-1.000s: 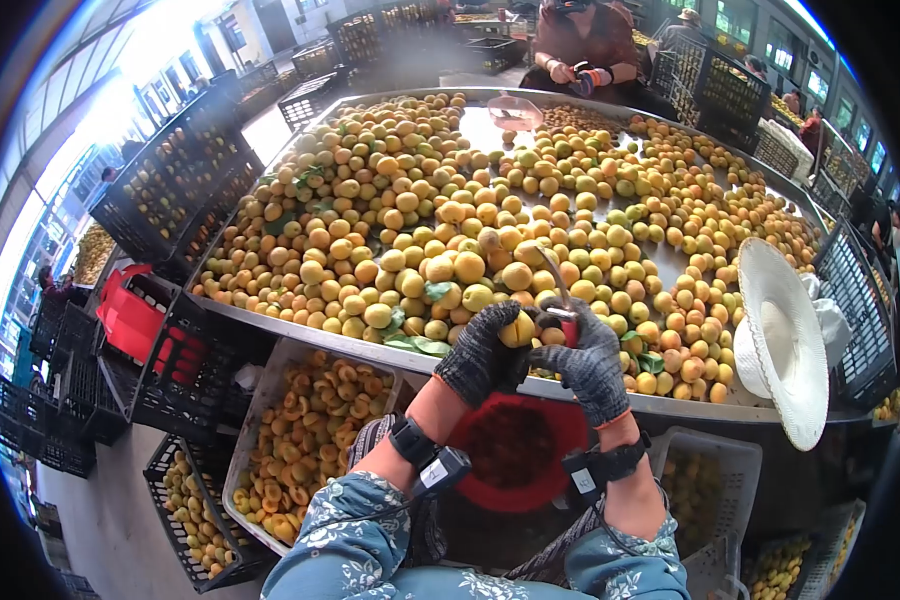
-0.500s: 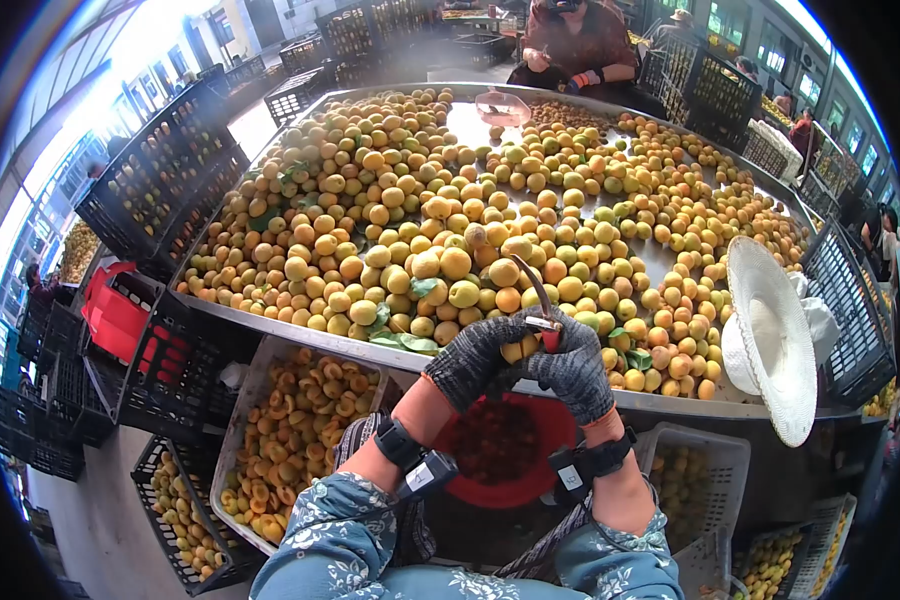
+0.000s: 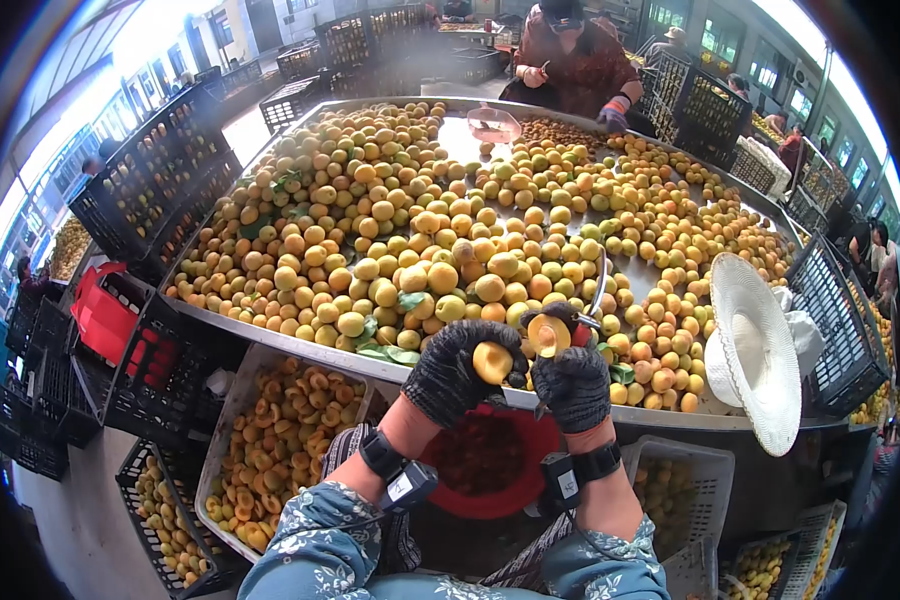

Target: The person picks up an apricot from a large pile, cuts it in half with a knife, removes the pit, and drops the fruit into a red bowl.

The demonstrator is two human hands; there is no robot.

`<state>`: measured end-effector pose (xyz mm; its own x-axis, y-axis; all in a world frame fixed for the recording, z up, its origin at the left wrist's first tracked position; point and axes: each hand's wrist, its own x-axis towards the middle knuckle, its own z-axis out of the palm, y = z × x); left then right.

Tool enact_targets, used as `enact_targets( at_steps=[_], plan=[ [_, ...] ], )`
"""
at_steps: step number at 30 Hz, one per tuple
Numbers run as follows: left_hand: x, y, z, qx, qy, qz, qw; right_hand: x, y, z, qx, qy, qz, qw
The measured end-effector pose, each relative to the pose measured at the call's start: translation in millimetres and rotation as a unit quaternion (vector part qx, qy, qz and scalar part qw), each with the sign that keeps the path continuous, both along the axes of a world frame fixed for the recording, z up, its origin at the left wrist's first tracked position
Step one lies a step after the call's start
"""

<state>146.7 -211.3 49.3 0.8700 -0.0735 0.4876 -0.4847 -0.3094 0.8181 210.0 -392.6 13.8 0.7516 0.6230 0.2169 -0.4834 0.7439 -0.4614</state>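
Observation:
My left hand [image 3: 462, 374], in a dark knit glove, is closed around an apricot half [image 3: 493, 363] at the near edge of the metal table. Just to its right, my right hand [image 3: 572, 380], gloved alike, grips a curved knife [image 3: 600, 285] by its red handle, blade pointing up. Another apricot half [image 3: 549, 336], its cut face showing, sits at the fingers of that same hand. Whole apricots [image 3: 440, 278] are heaped on the table beyond both hands. Below them is a red basin [image 3: 490, 462] with dark contents.
A crate of halved apricots [image 3: 292, 420] stands below left, a pale crate [image 3: 682, 490] below right. On the table's right edge rests a straw hat [image 3: 755, 350]. Black crates [image 3: 155, 165] flank the table. Across it sits a co-worker [image 3: 575, 60].
My hands have moved apart, and the apricot between them is now in two halves. The knife blade has swung upright. The co-worker's gloved hand has reached to the table's far edge.

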Motion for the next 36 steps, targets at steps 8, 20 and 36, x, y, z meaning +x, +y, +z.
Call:
enact_targets(
  at_steps=[8,20,36],
  plan=[
    [11,-4,-31,-0.52,0.347,-0.118,0.771,-13,24,43,-0.351,-0.123,-0.106,0.922],
    [10,-16,-26,-0.37,0.324,-0.109,0.864,25,4,25,-0.142,-0.033,-0.202,0.969],
    [13,-48,-45,-0.222,0.355,-0.03,0.908,15,8,48,-0.125,-0.041,-0.247,0.96]
  ],
)
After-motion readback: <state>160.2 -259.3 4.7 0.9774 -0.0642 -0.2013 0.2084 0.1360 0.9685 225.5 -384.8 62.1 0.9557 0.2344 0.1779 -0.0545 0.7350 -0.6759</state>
